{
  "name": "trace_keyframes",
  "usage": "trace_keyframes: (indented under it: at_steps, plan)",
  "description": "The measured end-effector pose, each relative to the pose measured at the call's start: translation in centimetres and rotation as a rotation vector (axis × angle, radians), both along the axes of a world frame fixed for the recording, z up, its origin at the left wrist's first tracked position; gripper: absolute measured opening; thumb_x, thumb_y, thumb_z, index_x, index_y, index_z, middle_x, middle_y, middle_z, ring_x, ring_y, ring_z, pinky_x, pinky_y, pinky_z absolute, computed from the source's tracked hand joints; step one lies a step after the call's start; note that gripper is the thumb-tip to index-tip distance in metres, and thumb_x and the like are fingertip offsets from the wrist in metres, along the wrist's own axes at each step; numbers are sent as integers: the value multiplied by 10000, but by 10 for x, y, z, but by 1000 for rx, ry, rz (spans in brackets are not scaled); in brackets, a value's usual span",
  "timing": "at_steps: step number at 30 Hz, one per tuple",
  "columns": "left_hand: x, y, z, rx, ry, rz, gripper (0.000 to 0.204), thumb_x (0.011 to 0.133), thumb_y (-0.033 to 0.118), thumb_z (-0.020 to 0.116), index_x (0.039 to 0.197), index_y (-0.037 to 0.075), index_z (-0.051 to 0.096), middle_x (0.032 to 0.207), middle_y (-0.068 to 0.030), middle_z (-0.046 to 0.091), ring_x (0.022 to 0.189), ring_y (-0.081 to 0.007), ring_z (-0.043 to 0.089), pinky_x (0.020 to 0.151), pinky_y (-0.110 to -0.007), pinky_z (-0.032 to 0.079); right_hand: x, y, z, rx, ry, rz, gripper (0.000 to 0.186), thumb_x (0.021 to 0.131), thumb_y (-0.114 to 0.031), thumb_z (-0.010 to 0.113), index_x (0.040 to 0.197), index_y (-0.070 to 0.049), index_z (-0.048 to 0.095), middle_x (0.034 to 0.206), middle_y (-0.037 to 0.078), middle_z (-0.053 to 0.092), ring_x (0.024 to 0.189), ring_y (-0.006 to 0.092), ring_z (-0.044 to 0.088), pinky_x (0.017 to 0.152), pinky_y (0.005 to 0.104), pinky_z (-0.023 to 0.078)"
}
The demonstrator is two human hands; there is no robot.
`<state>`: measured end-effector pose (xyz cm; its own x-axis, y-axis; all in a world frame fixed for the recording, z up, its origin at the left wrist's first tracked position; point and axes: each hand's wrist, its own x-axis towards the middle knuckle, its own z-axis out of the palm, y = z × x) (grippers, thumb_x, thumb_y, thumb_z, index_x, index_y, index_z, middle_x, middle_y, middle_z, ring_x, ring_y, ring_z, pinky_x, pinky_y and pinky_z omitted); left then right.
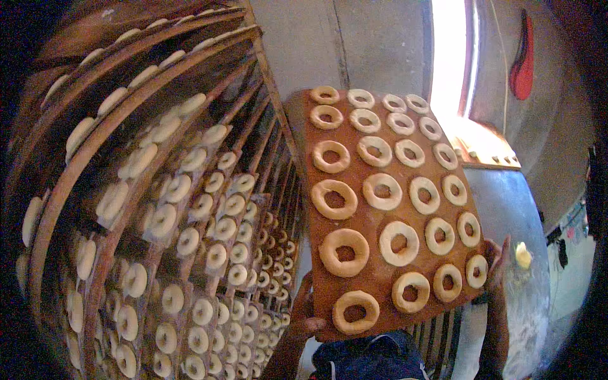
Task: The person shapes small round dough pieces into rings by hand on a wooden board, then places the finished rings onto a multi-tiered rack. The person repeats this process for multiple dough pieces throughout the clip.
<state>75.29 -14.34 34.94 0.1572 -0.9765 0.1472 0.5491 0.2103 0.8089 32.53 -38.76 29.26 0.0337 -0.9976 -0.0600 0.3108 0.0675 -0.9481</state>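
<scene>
I hold a brown wooden board [373, 171] up in front of me, tilted, with several rows of pale raw dough rings [344, 252] on it. My left hand [305, 309] grips its lower left corner, fingers curled over the edge. At the lower right edge my right hand [496, 256] clasps the board. Both forearms rise from the bottom of the picture. The board is just right of a tall wooden rack [120, 190].
The rack fills the left half, with several shelves of boards loaded with dough rings [163, 220]. A floured metal table [513, 209] with a small lump of dough [523, 255] stands at the right. Behind are a grey wall and a bright window [449, 63]. Dark blue cloth [373, 360] lies below the board.
</scene>
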Motion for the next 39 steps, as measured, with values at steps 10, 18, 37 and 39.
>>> trace_keyframes:
  at_steps: [10,18,37,39]
  plan:
    - [-3,-180,18,-68,-174,70,1101,675,178,746,1457,54,-20,1446,-195,293,1347,-292,328,1121,-431,292,155,-367,153,-174,-134,1028,858,907,-732,293,1116,32,626,1018,161,670,997,254,625,966,369,458]
    - [23,-311,49,-226,-364,293,1265,695,219,765,1444,105,-248,1503,-204,145,1414,-281,199,1158,-437,204,321,-524,216,-129,-52,1184,873,898,-739,303,1201,37,562,1135,189,630,1007,278,623,922,399,488]
    - [38,-387,52,-569,-361,776,1265,678,229,797,1496,80,-157,1521,-162,178,1406,-293,247,1158,-444,228,392,-520,236,-174,-44,938,858,886,-742,341,1383,-45,403,1332,191,508,1159,285,549,1019,431,424]
    - [64,-401,49,-600,-351,812,1285,669,314,834,1506,63,-109,1517,-163,201,1396,-293,268,1154,-441,240,418,-541,231,-251,-16,1042,853,897,-727,338,1434,-65,339,1375,181,478,1190,277,530,1036,422,409]
